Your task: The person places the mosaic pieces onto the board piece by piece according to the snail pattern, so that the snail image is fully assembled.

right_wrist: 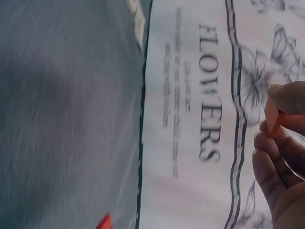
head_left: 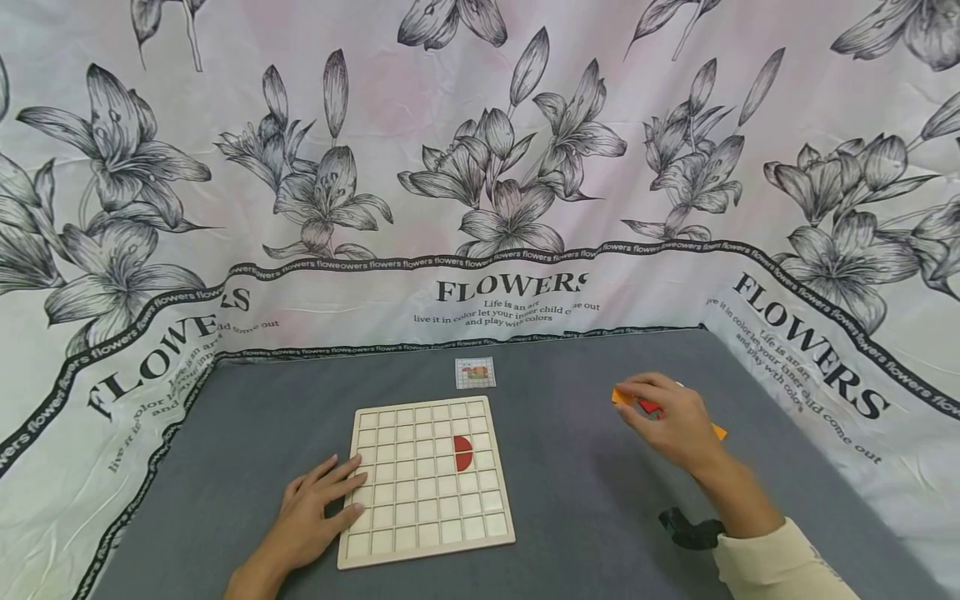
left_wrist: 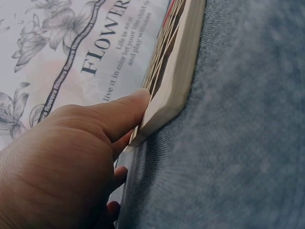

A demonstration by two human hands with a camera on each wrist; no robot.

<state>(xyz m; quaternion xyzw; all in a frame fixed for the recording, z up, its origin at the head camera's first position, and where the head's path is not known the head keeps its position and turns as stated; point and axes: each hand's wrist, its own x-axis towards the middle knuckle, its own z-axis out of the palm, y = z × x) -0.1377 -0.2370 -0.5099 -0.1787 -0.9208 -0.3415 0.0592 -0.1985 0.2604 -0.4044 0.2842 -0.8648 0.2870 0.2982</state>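
Note:
My right hand (head_left: pixel 667 418) is raised over the right side of the table and pinches a small orange tile (head_left: pixel 622 397) between thumb and fingertips. In the right wrist view the orange tile (right_wrist: pixel 271 118) is seen nearly edge-on. My left hand (head_left: pixel 311 512) rests at the left edge of a pale wooden grid board (head_left: pixel 427 550), fingertips and thumb on its rim. The left wrist view shows the thumb on the corner of the board (left_wrist: pixel 174 90). Two red quarter-round tiles (head_left: pixel 463 454) sit in the grid, one above the other, forming a half circle.
Behind the board lies a small printed picture card (head_left: pixel 475 373). Red pieces (head_left: pixel 649 407) and an orange piece (head_left: pixel 719 432) lie partly hidden behind my right hand. A black strap (head_left: pixel 690 531) shows at the right wrist. Flower-printed cloth (head_left: pixel 510 300) walls off the grey table.

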